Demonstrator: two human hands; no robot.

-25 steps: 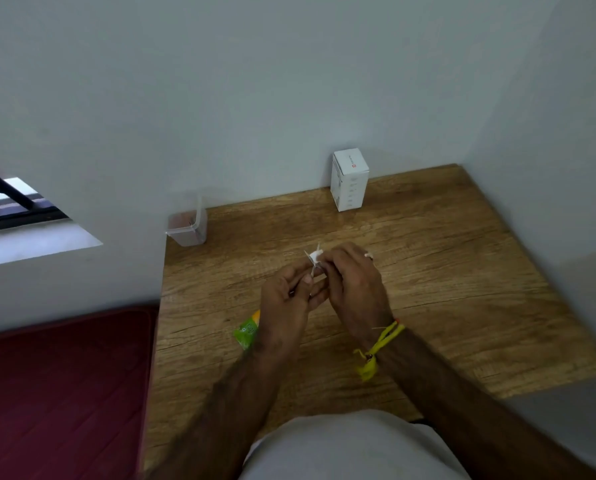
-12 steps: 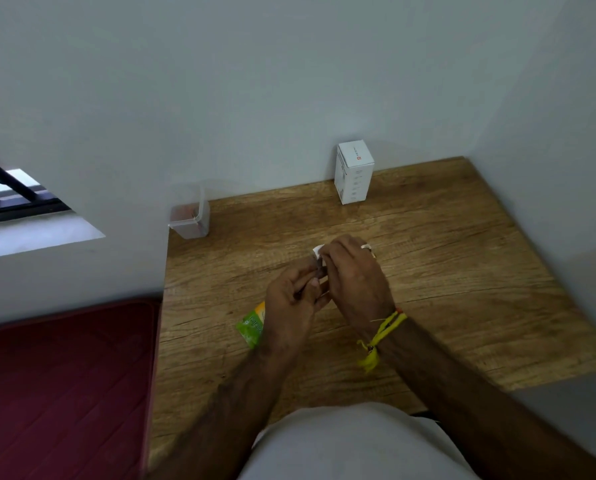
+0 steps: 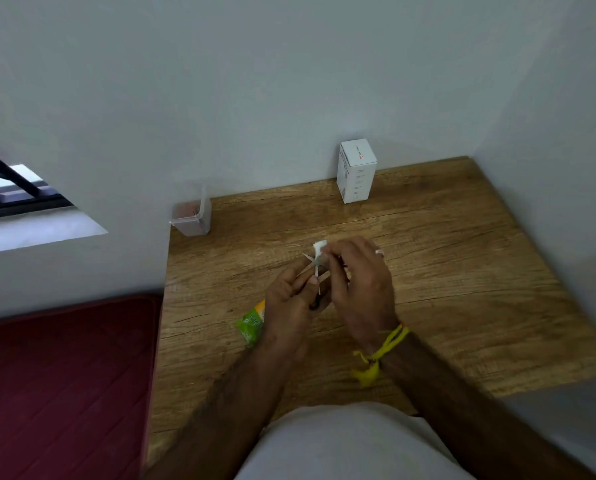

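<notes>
- Seen from above: a person's two hands meet over the middle of a wooden tabletop (image 3: 462, 271), working a small white paper piece (image 3: 320, 248) between them.
- The white paper piece is held just above the wood at the centre of the frame. One squarish flap sticks up past the fingertips, and thin pointed slivers jut out below it.
- The left hand (image 3: 289, 299) comes in from the lower middle, fingers curled, pinching the lower slivers between thumb and forefinger.
- The right hand (image 3: 362, 289) arches over from the right, knuckles up, its fingertips pinching the upper flap. It wears a ring (image 3: 379, 251) and a yellow wrist thread (image 3: 383, 348).
- The step looks like folding or pulling apart the paper. Which one is too small and blurred to tell.
- The next move likely calls for a firm pinch on both sides and a small, controlled pull or crease.
- A green sachet (image 3: 252, 325) lies on the wood, partly under the left wrist.
- At the far wall stand a white box (image 3: 357, 171) and, further left, a clear plastic container (image 3: 190, 220).
- A red mattress (image 3: 64, 382) fills the lower left.
</notes>
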